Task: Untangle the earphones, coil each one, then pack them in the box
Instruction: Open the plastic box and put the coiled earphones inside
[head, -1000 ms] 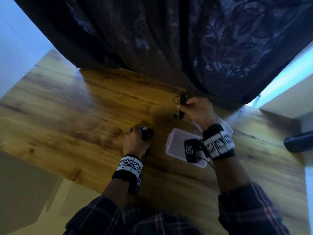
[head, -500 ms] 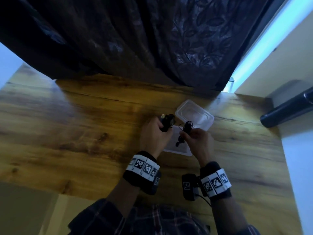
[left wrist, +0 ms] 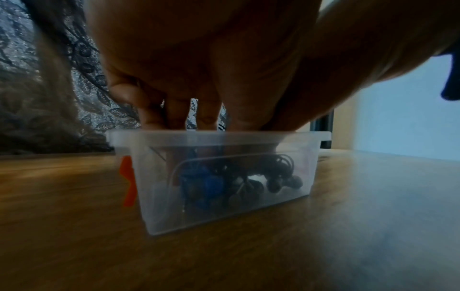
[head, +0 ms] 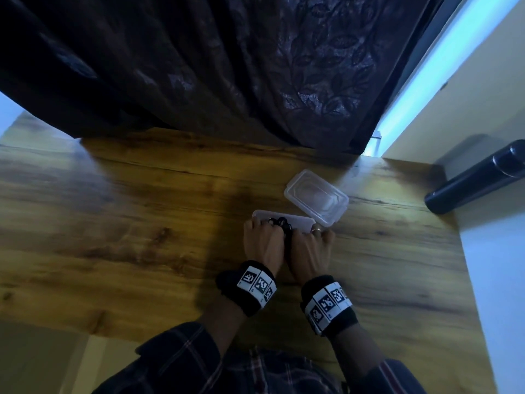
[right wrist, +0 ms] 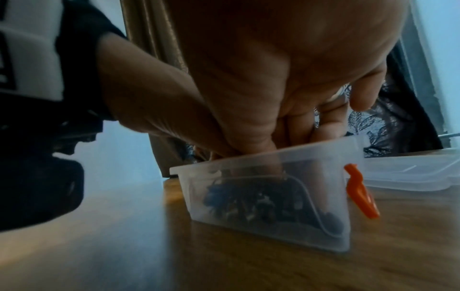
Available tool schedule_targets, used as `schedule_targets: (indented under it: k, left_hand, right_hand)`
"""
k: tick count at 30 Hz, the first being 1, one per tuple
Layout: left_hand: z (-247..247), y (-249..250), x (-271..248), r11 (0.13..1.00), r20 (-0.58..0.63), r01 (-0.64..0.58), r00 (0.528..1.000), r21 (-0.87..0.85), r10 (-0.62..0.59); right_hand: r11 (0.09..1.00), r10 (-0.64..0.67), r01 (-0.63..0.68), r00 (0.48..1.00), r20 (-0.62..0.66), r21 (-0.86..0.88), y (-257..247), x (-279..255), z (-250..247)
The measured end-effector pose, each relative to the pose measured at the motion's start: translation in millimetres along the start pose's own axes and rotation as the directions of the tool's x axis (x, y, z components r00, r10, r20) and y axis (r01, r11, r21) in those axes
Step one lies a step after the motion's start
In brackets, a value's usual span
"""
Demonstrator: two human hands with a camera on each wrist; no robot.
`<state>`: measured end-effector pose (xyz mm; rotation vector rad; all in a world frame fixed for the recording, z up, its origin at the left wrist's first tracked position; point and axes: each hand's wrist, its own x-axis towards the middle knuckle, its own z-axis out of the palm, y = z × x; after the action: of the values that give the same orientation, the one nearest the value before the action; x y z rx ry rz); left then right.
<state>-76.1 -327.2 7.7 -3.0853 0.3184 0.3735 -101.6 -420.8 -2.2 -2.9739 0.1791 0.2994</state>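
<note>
Packing step, near done by look of it: both coiled earphones [left wrist: 239, 181] down inside box [head: 298, 223], toward desk's far right corner. Left hand [head: 262, 243] and right hand [head: 308, 248] side by side over rim, fingers dipped in; grip on cords hidden, cannot tell. Next likely: withdraw fingers, fetch lid [head: 316, 197] just beyond box, press on. Box translucent plastic, orange clip [right wrist: 361, 195]; cords black and blue, springy.

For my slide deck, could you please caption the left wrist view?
The left hand lowers its fingers into the clear plastic box on the wooden table, over coiled earphones.
</note>
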Motion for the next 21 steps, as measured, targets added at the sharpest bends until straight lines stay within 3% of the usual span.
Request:
schedule_targets:
  k: [6, 8, 10, 12, 13, 15, 17, 21]
  left_hand:
    - [-4, -2, 8, 0.999, 0.073, -0.019, 0.997, 0.027, 0.017]
    - [-4, -5, 4, 1.000, 0.033, 0.011, 0.999, -0.021, -0.010]
    - [-4, -8, -1, 0.994, -0.003, 0.039, 0.999, -0.099, -0.039]
    - [-4, -12, -2, 0.981, -0.066, 0.031, 0.997, -0.192, -0.044]
    - [-3, -13, -1, 0.973, -0.107, 0.001, 0.994, -0.232, -0.027]
    - [7, -10, 3, 0.963, -0.143, -0.105, 0.987, -0.249, 0.070]
    - [16, -4, 5, 0.966, -0.077, -0.193, 0.980, -0.172, 0.182]
    - [29, 0, 1, 0.974, 0.024, -0.219, 0.975, -0.064, 0.221]
  right_hand:
    - [0.989, -0.086, 0.098, 0.991, 0.105, -0.109, 7, 6, -16]
    - [0.998, -0.063, 0.063, 0.998, 0.004, -0.030, 19, 13, -29]
    - [0.993, 0.050, -0.033, 0.988, -0.147, 0.117, 42, 25, -38]
    - [0.960, 0.195, -0.141, 0.957, -0.215, 0.243, 63, 45, -44]
    - [0.934, 0.267, -0.213, 0.949, -0.165, 0.287, 72, 56, -44]
    - [0.890, 0.365, -0.365, 0.930, 0.051, 0.274, 81, 79, -42]
    - [0.875, 0.386, -0.427, 0.899, 0.205, 0.227, 86, 97, -39]
    - [0.956, 0.253, -0.282, 0.932, 0.259, 0.085, 85, 115, -33]
